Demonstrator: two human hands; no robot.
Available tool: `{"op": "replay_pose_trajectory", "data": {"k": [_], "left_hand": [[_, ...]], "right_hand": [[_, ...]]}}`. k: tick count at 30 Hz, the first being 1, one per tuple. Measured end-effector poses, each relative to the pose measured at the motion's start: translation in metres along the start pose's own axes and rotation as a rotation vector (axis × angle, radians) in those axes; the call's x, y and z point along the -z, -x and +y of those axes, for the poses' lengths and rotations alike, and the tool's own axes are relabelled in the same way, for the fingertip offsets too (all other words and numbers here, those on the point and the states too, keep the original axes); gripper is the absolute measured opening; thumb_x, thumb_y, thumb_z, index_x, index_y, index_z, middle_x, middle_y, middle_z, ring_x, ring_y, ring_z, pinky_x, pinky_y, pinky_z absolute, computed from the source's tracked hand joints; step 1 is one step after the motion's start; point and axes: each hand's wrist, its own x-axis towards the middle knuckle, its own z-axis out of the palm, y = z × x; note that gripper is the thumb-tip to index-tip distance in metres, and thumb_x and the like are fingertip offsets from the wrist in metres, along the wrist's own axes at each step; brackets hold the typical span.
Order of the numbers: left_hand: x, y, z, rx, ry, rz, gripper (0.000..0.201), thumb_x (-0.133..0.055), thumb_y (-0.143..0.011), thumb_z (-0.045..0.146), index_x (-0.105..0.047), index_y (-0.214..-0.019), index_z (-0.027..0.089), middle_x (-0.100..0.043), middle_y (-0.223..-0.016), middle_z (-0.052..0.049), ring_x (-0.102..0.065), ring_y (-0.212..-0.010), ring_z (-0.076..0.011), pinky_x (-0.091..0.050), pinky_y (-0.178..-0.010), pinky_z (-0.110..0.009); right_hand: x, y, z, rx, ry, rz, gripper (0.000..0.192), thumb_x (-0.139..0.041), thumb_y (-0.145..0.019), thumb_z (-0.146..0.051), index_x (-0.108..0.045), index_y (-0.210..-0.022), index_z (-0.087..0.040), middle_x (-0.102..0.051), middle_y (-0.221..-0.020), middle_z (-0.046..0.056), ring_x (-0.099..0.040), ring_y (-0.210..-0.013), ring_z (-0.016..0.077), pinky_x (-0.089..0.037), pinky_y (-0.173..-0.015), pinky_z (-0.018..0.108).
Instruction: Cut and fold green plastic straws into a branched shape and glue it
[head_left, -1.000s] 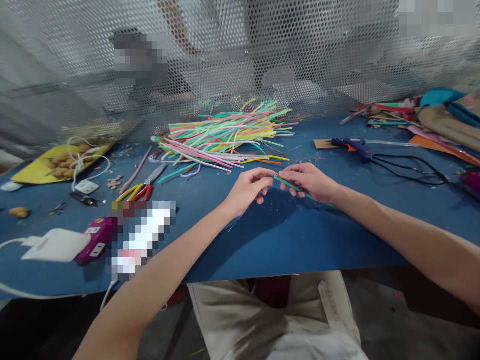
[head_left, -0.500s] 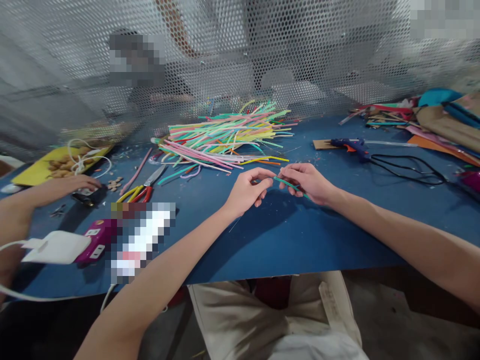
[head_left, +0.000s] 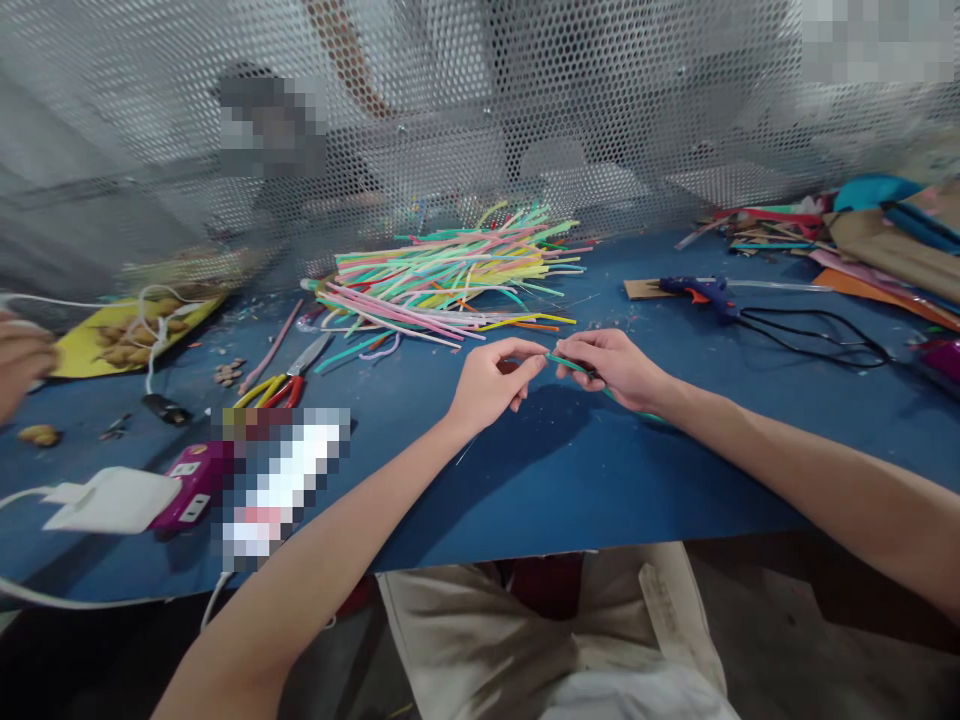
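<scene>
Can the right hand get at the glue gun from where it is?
Probably yes: the glue gun lies beyond the right hand and to its right, with nothing seen standing between them. The hand holds a green strip, though, so it may need to let go first.

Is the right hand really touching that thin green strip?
Touching: the head view shows the green strip held in the right hand, lying against its fingers.

I see room for a hand over the surface (head_left: pixel 525 500) between the forearms (head_left: pixel 787 455); strands (head_left: pixel 450 265) and mesh (head_left: pixel 585 120) block the way ahead.
</scene>
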Motion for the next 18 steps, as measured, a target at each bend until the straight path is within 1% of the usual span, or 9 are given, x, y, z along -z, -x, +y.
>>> {"op": "replay_pose_trajectory", "data": {"k": [4, 8, 11, 15, 18], "left_hand": [[0.0013, 0.0009, 0.0013, -0.013, -0.048, 0.015, 0.032, -0.07, -0.089, 0.044, -0.076, -0.105, 0.017, -0.06, -0.056, 0.003, -0.05, -0.039, -0.0068, -0.039, -0.041, -0.02], [0.0021, 0.0003, -0.0005, -0.031, -0.072, 0.015, 0.032, -0.068, -0.09, 0.043, -0.076, -0.105, 0.016, -0.057, -0.052, 0.004, -0.049, -0.038, -0.0071, -0.038, -0.041, -0.02], [0.0019, 0.0006, -0.0014, -0.039, -0.092, 0.025, 0.031, -0.067, -0.091, 0.042, -0.076, -0.105, 0.017, -0.058, -0.052, 0.004, -0.049, -0.038, -0.0074, -0.037, -0.041, -0.02], [0.0005, 0.0025, -0.0011, -0.098, -0.167, 0.065, 0.028, -0.067, -0.091, 0.041, -0.078, -0.105, 0.018, -0.066, -0.062, 0.0, -0.051, -0.04, -0.0076, -0.038, -0.042, -0.021], [0.0003, 0.0028, -0.0018, -0.201, -0.264, 0.099, 0.023, -0.066, -0.092, 0.037, -0.079, -0.102, 0.021, -0.072, -0.073, -0.002, -0.056, -0.048, -0.0087, -0.041, -0.047, -0.022]], "right_hand": [[-0.0004, 0.001, -0.0005, -0.016, 0.002, 0.002, 0.036, -0.087, -0.071, -0.041, -0.074, -0.089, -0.012, -0.071, -0.078, 0.007, -0.049, -0.054, 0.0068, -0.031, -0.042, 0.02], [-0.001, 0.0007, 0.0, -0.066, -0.017, -0.02, 0.035, -0.088, -0.07, -0.035, -0.076, -0.092, -0.011, -0.073, -0.079, 0.007, -0.052, -0.057, 0.0074, -0.039, -0.046, 0.021], [-0.0017, 0.0003, -0.0002, -0.094, -0.034, -0.03, 0.033, -0.088, -0.068, -0.032, -0.077, -0.091, -0.011, -0.073, -0.077, 0.007, -0.053, -0.057, 0.0071, -0.04, -0.047, 0.021], [-0.0024, 0.001, -0.0022, -0.113, -0.062, -0.027, 0.03, -0.088, -0.067, -0.031, -0.078, -0.087, -0.011, -0.072, -0.076, 0.006, -0.052, -0.056, 0.0062, -0.039, -0.047, 0.02], [-0.0027, 0.0024, -0.0038, -0.137, -0.094, -0.03, 0.028, -0.088, -0.068, -0.033, -0.078, -0.084, -0.012, -0.071, -0.075, 0.005, -0.052, -0.057, 0.0055, -0.039, -0.048, 0.019]]}}
